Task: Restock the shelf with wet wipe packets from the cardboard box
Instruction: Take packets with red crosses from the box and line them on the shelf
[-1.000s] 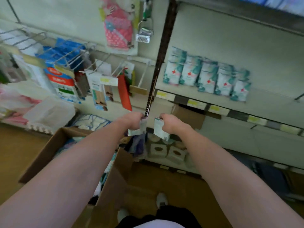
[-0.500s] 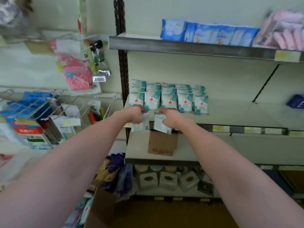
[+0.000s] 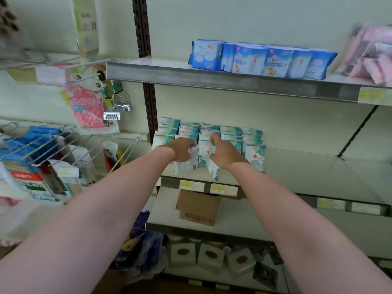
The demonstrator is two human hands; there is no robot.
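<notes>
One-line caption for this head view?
Both hands, left hand and right hand, each hold a wet wipe packet at the stocked middle shelf.

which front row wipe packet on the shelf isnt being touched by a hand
The rightmost teal-and-white wet wipe packet with the red cross, standing alone right of the right hand.

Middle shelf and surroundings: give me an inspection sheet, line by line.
Surface: middle shelf, bare at its right.
Job's things: rows of wet wipe packets upright at the shelf's left; one packet in the left hand, another packet in the right hand, both at the front edge.
Clutter: small cardboard box on the shelf below.
Grips: each hand curled round its packet.
Cables: nothing seen.
Surroundings: blue packs on the upper shelf; wire racks to the left.
</notes>
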